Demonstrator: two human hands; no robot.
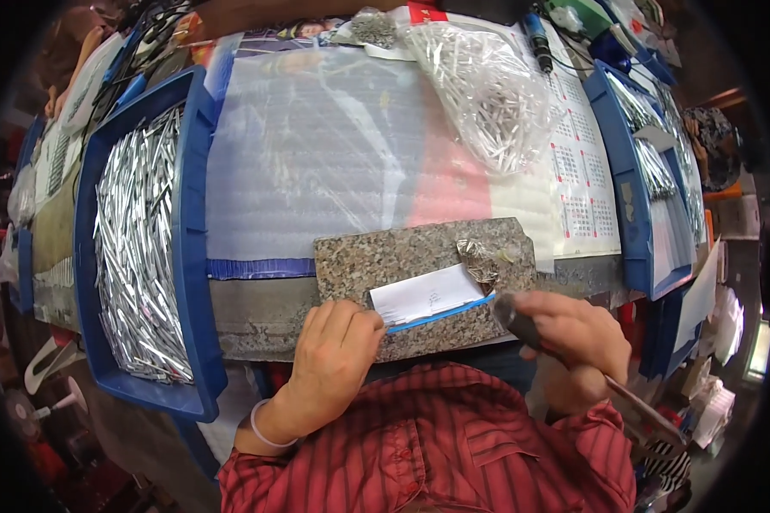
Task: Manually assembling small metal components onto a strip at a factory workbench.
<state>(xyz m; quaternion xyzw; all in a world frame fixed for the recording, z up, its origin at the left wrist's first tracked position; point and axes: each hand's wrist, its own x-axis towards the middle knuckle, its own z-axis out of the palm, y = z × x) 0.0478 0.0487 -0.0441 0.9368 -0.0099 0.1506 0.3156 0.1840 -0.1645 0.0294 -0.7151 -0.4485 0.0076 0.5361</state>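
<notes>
A speckled stone slab [351, 256] lies in front of me. On it rests a white paper slip [423, 291] with a blue strip [445, 316] along its near edge. My left hand [338, 346] is closed, its curled fingertips pinching the left end of the strip; exactly what lies under them is hidden. My right hand [577, 338], closed beside the slab's right edge, grips a slim tool with a dark rounded end [515, 321] and a brownish flat shaft [646, 410]. The tool's kind is unclear. A small clear bag of tiny dark pieces [481, 263] touches the slip's right end.
A blue bin [198, 256] full of thin silvery metal pieces stands at left. Another blue bin [633, 248] with similar pieces is at right. Behind the slab lie plastic sheeting [308, 145] and a clear bag of white sticks [496, 103]. A dark-and-blue power tool [536, 41] lies beyond.
</notes>
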